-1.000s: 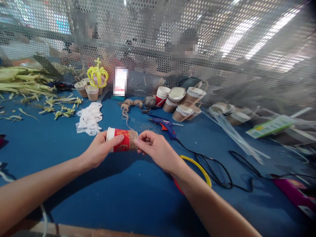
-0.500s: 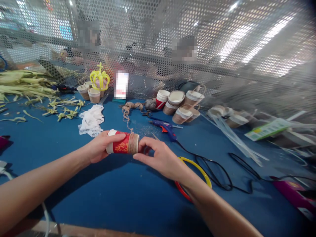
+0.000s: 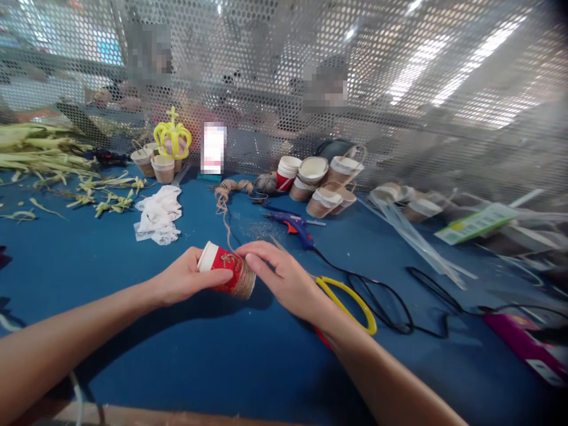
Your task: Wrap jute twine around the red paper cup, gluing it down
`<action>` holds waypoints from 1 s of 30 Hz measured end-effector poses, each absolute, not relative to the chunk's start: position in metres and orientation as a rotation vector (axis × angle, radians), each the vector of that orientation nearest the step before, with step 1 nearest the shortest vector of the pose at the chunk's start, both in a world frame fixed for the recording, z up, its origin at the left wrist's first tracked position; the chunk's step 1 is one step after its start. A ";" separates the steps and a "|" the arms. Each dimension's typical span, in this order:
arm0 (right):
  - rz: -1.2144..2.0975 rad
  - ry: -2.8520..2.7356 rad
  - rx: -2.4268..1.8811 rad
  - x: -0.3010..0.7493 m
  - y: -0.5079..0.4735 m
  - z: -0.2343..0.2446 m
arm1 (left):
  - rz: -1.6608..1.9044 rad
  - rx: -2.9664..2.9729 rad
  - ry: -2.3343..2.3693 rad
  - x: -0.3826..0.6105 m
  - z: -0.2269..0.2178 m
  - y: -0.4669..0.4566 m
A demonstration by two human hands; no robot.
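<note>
My left hand (image 3: 189,275) grips a paper cup (image 3: 224,279) lying on its side above the table, thumb along its red band. The cup has a white rim at left and brown twine (image 3: 245,283) wound around its base end. At that end, the fingers of my right hand (image 3: 281,275) are closed on the strand of twine where it meets the cup. From there the strand runs up to a loose bundle of twine (image 3: 228,192) on the table. Beneath my right wrist lie scissors with yellow and red handles (image 3: 355,305).
A blue glue gun (image 3: 297,226) with a black cord rests right of the cup. Wrapped cups (image 3: 326,198) stand behind it, near clear glue sticks (image 3: 412,239). A white cloth (image 3: 158,214), a yellow crown (image 3: 173,139) and plant husks (image 3: 39,148) lie left. A perforated metal screen (image 3: 266,71) closes the back.
The cup has turned in my left hand, its base end now tilted lower and nearer me. My right fingers have moved from beside the base to the twine on the cup's upper side.
</note>
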State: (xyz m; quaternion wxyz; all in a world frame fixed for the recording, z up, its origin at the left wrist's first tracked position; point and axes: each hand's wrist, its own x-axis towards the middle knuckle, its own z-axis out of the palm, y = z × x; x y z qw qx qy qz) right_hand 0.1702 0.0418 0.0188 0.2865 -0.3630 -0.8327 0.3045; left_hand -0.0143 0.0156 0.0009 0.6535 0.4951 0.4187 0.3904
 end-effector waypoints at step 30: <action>0.368 -1.884 -2.023 0.237 0.139 0.012 | 0.907 1.247 1.220 -0.015 -0.010 0.024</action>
